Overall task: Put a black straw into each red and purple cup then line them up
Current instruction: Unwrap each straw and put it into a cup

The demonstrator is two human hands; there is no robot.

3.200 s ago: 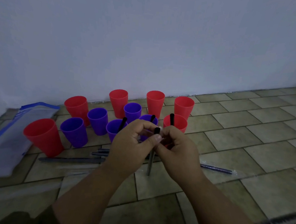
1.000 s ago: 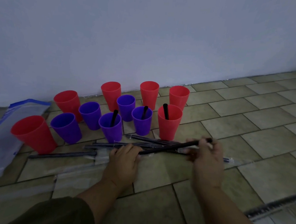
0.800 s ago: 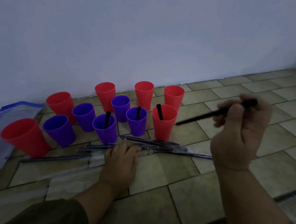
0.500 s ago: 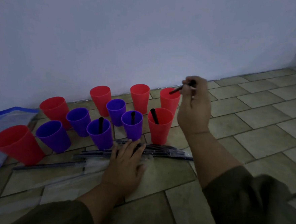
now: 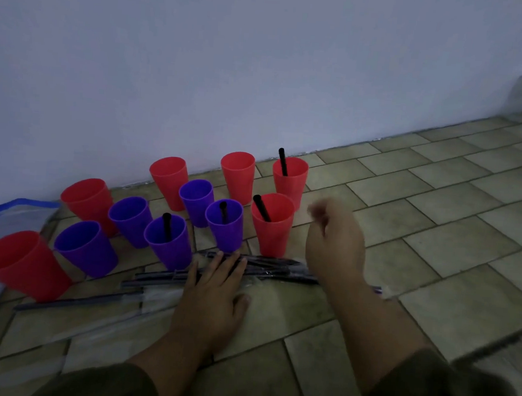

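1. The left hand [image 5: 213, 290] lies flat on the floor tiles [image 5: 436, 241]. Its fingers are straight and hold nothing. The fingertips press on the pile of wrapped straws [image 5: 267, 268].
2. These straws are long, thin and black, each in a clear crinkly wrapper. They lie flat, and their long side runs from 9 o'clock to 3 o'clock across the fingertips. The left hand touches them, so it is the nearer one.
3. The right hand [image 5: 333, 243] hangs at 2 o'clock from the left hand, near the right end of the pile. It is blurry. Its fingers look loosely curled, and no straw shows in them.
4. At 12 o'clock from the pile stand smooth plastic cups, wide on top and narrow below. Four of them hold a straw: the near red cup [image 5: 271, 229], the middle purple cup [image 5: 225, 229], the front purple cup [image 5: 169, 247] and the far red cup [image 5: 290, 184].
5. The other seven cups look empty, like the back red cup [image 5: 238, 177] at 12 o'clock. The next straw likely needs unwrapping first.
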